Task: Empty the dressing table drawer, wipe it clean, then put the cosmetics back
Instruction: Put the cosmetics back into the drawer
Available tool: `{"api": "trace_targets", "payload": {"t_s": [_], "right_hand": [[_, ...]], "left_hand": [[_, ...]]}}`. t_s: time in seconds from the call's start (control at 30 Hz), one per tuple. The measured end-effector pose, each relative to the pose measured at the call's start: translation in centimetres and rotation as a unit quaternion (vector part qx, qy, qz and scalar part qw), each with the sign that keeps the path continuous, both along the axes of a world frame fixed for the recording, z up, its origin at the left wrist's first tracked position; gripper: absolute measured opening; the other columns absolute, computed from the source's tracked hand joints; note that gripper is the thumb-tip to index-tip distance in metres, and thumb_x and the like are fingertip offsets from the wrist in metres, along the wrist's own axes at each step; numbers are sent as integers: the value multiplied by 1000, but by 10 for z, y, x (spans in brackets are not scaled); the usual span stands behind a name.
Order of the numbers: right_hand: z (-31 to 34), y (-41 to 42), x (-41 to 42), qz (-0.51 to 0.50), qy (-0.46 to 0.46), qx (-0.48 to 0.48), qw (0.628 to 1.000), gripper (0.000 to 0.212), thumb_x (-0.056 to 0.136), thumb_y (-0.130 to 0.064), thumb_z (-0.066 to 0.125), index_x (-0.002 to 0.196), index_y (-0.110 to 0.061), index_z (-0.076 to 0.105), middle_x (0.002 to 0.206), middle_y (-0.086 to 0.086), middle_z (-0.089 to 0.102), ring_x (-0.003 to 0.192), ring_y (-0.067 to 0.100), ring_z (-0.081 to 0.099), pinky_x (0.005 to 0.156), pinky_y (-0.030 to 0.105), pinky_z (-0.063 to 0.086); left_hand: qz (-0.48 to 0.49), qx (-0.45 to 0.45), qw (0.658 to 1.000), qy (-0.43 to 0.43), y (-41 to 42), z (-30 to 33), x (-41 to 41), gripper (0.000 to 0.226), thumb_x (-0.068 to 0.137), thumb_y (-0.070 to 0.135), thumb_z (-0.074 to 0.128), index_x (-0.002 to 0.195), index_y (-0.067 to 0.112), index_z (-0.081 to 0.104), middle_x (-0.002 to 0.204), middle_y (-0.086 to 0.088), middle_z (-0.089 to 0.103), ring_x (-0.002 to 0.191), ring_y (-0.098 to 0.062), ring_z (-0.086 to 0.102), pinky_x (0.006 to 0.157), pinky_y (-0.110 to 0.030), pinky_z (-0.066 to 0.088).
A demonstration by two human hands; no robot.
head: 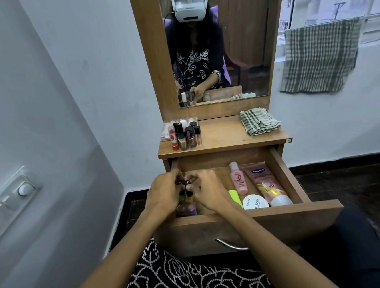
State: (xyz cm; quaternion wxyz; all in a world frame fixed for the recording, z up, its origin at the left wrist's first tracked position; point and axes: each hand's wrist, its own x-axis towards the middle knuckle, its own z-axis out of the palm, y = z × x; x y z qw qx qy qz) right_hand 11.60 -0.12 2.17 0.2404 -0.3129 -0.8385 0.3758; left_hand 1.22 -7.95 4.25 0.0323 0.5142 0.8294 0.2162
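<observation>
The left hand [165, 190] and the right hand [206, 192] meet over the left part of the open drawer [281, 160], fingers curled around the black caps of a cluster of small nail polish bottles [186, 204]. The exact number of bottles each hand grips cannot be told, because the hands cover most of the cluster; only the coloured lower parts of the bottles show against the drawer's front wall.

To the right in the same drawer lie a yellow-green item [236, 198], partly hidden by the right wrist, a pink bottle [238, 178], a round white nail polish remover tub [255, 202] and a pink Vaseline tube [265, 184] along the right wall.

On the table top [225, 138] above the drawer, a second group of cosmetics [184, 134] stands upright at the left rear. A folded checked cloth [258, 121] lies at the right rear, well apart from them.

The mirror [216, 41] behind reflects the person and the table top. A larger checked towel [320, 58] hangs at the window to the right. A switch panel [7, 208] is on the left wall.
</observation>
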Motion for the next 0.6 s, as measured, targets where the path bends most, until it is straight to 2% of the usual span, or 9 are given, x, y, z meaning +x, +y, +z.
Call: {"api": "trace_targets", "payload": {"t_s": [0.1,0.3,0.5,0.6], "right_hand": [[-4,2,-2,0,-13,-10,1000,23,88,-5,59,110,-11,66,101,5,69,94,15,65,79,22,50],[-9,4,-4,15,-60,2,998,26,89,-6,59,113,-12,66,109,6,67,98,14,61,79,19,45],[-10,5,-6,30,-83,-16,996,26,89,-7,60,115,-12,64,112,6,65,102,16,61,86,25,49],[-11,5,-7,37,-93,-24,995,26,89,-7,60,114,-11,64,110,7,65,101,17,61,83,23,48]], "left_hand": [[0,-10,1000,-8,1,-4,-2,10,89,12,58,99,14,58,104,-7,68,97,-27,61,81,-43,51],[12,-28,999,-24,1,-11,-2,16,88,9,60,103,14,61,106,-8,67,98,-26,62,84,-42,53],[13,-41,999,-26,2,-17,-5,14,87,13,62,101,14,62,104,-9,68,97,-26,62,84,-42,53],[13,-47,999,-25,2,-18,-5,14,86,14,62,100,14,61,103,-10,68,96,-27,62,83,-42,53]]}}
